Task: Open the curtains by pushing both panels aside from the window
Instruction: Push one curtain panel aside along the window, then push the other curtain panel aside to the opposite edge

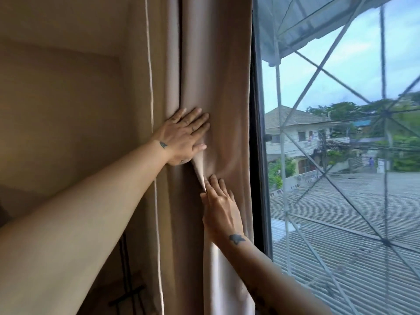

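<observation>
A beige curtain panel (218, 64) hangs bunched in folds at the left side of the window (341, 155), next to the dark window frame (256, 133). My left hand (184, 137) lies flat on the folds with fingers spread, pressing the fabric. Lower down, my right hand (219, 208) also rests flat against the curtain, fingers pointing up beside a raised crease of cloth. Neither hand grips the fabric. The glass to the right of the panel is uncovered. No second panel is in view.
A beige wall (68, 110) fills the left side, with a thin white cord (151, 98) hanging down it. Outside the window are a diagonal metal grille (384, 114), corrugated roofs and houses. A dark stand shows at the bottom left (127, 292).
</observation>
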Motion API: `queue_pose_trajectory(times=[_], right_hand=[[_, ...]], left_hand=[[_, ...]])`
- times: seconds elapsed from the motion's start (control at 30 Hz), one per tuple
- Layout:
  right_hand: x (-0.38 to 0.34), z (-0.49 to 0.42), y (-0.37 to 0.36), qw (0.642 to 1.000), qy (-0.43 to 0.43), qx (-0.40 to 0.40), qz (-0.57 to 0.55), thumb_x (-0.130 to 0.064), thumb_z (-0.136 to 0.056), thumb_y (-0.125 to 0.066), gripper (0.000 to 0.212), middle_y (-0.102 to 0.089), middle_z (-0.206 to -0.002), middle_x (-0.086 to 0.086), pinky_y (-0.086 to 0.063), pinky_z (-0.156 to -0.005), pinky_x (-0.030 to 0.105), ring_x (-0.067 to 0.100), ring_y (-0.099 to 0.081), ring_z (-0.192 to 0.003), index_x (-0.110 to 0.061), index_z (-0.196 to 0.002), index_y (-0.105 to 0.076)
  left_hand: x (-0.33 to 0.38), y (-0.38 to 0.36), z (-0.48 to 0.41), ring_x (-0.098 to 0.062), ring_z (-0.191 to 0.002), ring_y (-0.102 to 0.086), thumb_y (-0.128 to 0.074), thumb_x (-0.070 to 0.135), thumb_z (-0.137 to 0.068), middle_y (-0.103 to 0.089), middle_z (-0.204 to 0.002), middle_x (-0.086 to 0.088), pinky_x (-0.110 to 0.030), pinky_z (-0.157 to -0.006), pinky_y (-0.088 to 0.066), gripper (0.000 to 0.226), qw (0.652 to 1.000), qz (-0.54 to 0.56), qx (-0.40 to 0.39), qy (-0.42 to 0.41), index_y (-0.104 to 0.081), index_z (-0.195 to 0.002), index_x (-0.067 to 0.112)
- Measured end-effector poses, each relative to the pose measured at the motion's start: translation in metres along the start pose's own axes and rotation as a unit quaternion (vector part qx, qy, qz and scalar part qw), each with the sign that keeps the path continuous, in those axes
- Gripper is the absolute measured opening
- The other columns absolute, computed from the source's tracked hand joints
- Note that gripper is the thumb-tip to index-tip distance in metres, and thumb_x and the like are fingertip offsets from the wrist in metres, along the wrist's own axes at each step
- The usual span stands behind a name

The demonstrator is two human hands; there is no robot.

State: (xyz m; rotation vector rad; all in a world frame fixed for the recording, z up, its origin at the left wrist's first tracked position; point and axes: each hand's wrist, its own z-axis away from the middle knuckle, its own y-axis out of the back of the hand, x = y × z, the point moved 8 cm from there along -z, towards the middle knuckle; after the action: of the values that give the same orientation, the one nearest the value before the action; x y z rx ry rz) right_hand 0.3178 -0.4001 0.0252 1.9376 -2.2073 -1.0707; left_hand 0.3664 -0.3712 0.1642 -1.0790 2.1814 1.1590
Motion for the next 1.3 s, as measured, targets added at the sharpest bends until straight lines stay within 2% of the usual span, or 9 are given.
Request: queue_pose_trajectory(times=[0.4, 0.5, 0.6, 0.67, 0.77, 0.9, 1.0, 1.13, 1.3], right_hand=[[0.03, 0.121, 0.257, 0.937, -0.042, 0.184, 0.295, -0.039, -0.085, -0.03, 0.051, -0.05, -0.136, 0.019, -0.041, -0.097, 0.058, 0.041, -0.043, -0.126, -0.017, -0.126, -0.05], [0.024, 0.14, 0.338, 0.888, -0.054, 0.218, 0.402, -0.037, -0.086, -0.032, 0.048, -0.051, -0.134, 0.019, -0.04, -0.098, 0.059, 0.042, -0.042, -0.126, -0.016, -0.124, -0.052], [0.001, 0.153, 0.408, 0.827, -0.06, 0.232, 0.508, -0.038, -0.088, -0.028, 0.05, -0.05, -0.136, 0.018, -0.033, -0.101, 0.061, 0.041, -0.039, -0.129, -0.016, -0.126, -0.051], [-0.021, 0.157, 0.445, 0.778, -0.057, 0.232, 0.581, -0.038, -0.088, -0.025, 0.051, -0.05, -0.136, 0.019, -0.028, -0.102, 0.063, 0.04, -0.036, -0.13, -0.015, -0.127, -0.05], [-0.056, 0.157, 0.486, 0.705, -0.036, 0.221, 0.673, -0.039, -0.088, -0.026, 0.052, -0.05, -0.135, 0.021, -0.022, -0.104, 0.065, 0.041, -0.035, -0.13, -0.013, -0.125, -0.051], [-0.086, 0.157, 0.534, 0.617, -0.037, 0.2, 0.761, -0.041, -0.09, -0.027, 0.052, -0.042, -0.141, 0.022, -0.008, -0.109, 0.061, 0.04, -0.026, -0.135, -0.014, -0.128, -0.047], [-0.101, 0.163, 0.575, 0.569, -0.085, 0.188, 0.796, -0.04, -0.095, -0.035, 0.047, -0.027, -0.15, 0.018, -0.003, -0.11, 0.061, 0.035, -0.011, -0.141, -0.018, -0.136, -0.036], [-0.116, 0.177, 0.621, 0.499, -0.121, 0.187, 0.838, -0.043, -0.094, -0.037, 0.048, -0.028, -0.15, 0.017, 0.0, -0.11, 0.062, 0.035, -0.011, -0.14, -0.02, -0.136, -0.035], [-0.124, 0.19, 0.651, 0.436, -0.14, 0.141, 0.878, -0.043, -0.091, -0.041, 0.048, -0.033, -0.146, 0.019, -0.003, -0.108, 0.065, 0.039, -0.014, -0.139, -0.019, -0.132, -0.039]], left_hand=[[0.117, 0.108, 0.023, -0.04, -0.131, -0.044, -0.023, 0.045, -0.085, -0.051, -0.139, -0.02, -0.046, -0.106, -0.016, 0.065, 0.922, 0.27, 0.273, -0.041, -0.055, -0.128, 0.008], [0.14, 0.133, 0.018, -0.032, -0.137, -0.036, -0.028, 0.043, -0.085, -0.052, -0.137, -0.02, -0.044, -0.115, -0.01, 0.063, 0.895, 0.31, 0.319, -0.038, -0.057, -0.124, 0.004], [0.173, 0.165, 0.008, 0.005, -0.14, 0.021, -0.03, 0.044, -0.086, -0.049, -0.141, -0.014, -0.02, -0.11, 0.025, 0.06, 0.85, 0.398, 0.337, -0.078, -0.05, -0.131, 0.008], [0.194, 0.197, 0.005, 0.012, -0.134, 0.03, -0.029, 0.044, -0.087, -0.046, -0.144, -0.009, -0.015, -0.107, 0.028, 0.06, 0.82, 0.443, 0.349, -0.103, -0.045, -0.134, 0.011], [0.217, 0.255, 0.009, 0.005, -0.14, 0.023, -0.024, 0.044, -0.088, -0.044, -0.145, -0.011, -0.017, -0.108, 0.027, 0.063, 0.779, 0.473, 0.394, -0.114, -0.043, -0.135, 0.008], [0.249, 0.324, 0.023, -0.033, -0.136, -0.035, -0.023, 0.041, -0.086, -0.046, -0.143, -0.019, -0.039, -0.118, -0.004, 0.066, 0.725, 0.523, 0.438, -0.098, -0.049, -0.132, 0.003], [0.281, 0.368, 0.038, -0.031, -0.138, -0.029, -0.019, 0.043, -0.085, -0.04, -0.147, -0.016, -0.052, -0.111, -0.023, 0.069, 0.681, 0.591, 0.414, -0.129, -0.047, -0.135, 0.005], [0.325, 0.418, 0.065, -0.023, -0.143, -0.004, -0.009, 0.05, -0.082, -0.019, -0.156, -0.006, -0.038, -0.113, -0.003, 0.077, 0.591, 0.691, 0.37, -0.193, -0.032, -0.144, 0.012], [0.376, 0.474, 0.133, -0.007, -0.138, 0.022, 0.003, 0.078, -0.071, 0.022, -0.147, 0.014, -0.021, -0.115, 0.006, 0.094, 0.401, 0.837, 0.267, -0.26, 0.004, -0.146, 0.023]])
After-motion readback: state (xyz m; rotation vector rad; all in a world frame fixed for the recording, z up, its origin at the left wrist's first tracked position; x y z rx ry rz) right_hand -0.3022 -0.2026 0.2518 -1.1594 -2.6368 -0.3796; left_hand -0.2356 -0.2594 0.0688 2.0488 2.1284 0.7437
